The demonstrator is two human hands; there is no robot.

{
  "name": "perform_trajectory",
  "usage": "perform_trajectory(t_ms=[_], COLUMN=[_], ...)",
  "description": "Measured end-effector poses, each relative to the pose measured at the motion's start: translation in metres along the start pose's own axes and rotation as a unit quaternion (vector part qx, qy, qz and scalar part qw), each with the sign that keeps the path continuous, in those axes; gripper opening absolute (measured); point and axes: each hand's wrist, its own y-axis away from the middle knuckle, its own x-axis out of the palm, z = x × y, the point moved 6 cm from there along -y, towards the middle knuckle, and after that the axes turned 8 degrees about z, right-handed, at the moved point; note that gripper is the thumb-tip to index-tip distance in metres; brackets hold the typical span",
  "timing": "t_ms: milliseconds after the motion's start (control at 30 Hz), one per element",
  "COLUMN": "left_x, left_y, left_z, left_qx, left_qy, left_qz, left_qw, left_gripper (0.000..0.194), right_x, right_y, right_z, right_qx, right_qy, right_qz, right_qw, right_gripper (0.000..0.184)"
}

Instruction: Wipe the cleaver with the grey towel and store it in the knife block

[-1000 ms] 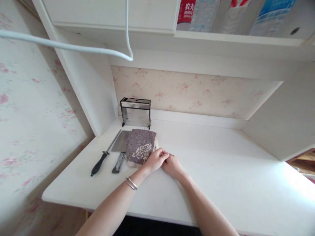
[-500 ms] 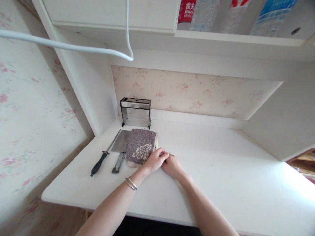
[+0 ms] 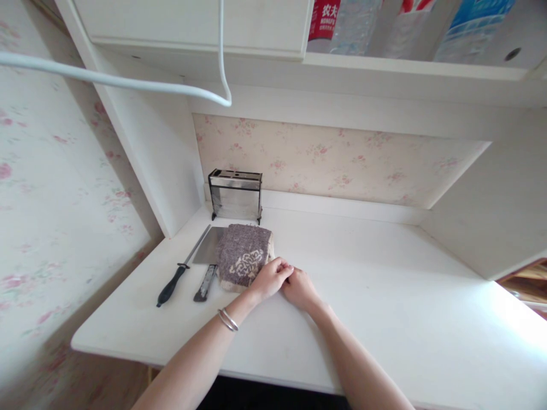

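Observation:
My left hand and my right hand meet at the front right corner of a folded purple-brown towel with a cream pattern. Both have their fingers curled and pressed together, the left partly over the right, and nothing shows in them. The left wrist wears silver bangles. Under the towel's left side lies a cleaver, its blade partly covered and its grey, worn handle pointing toward me. Left of it rests a honing steel with a black handle.
A metal knife block stands behind the towel, near the back of the white table. Overhead, a white cable crosses at left. Plastic bottles stand on the shelf above. A white side panel bounds the right.

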Motion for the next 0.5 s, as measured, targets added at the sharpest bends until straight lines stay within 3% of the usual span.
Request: perform_trajectory(t_ms=[500], left_x=[-0.0002], left_y=[-0.0001], left_z=[0.0011], left_qx=[-0.004], left_qy=[-0.001], left_qz=[0.004], left_qw=[1.000], left_gripper=[0.020], right_x=[-0.0026], right_y=[0.0006], right_z=[0.0044], right_qx=[0.023], right_qy=[0.013], right_qz=[0.016], right_qw=[1.000], right_gripper=[0.030])
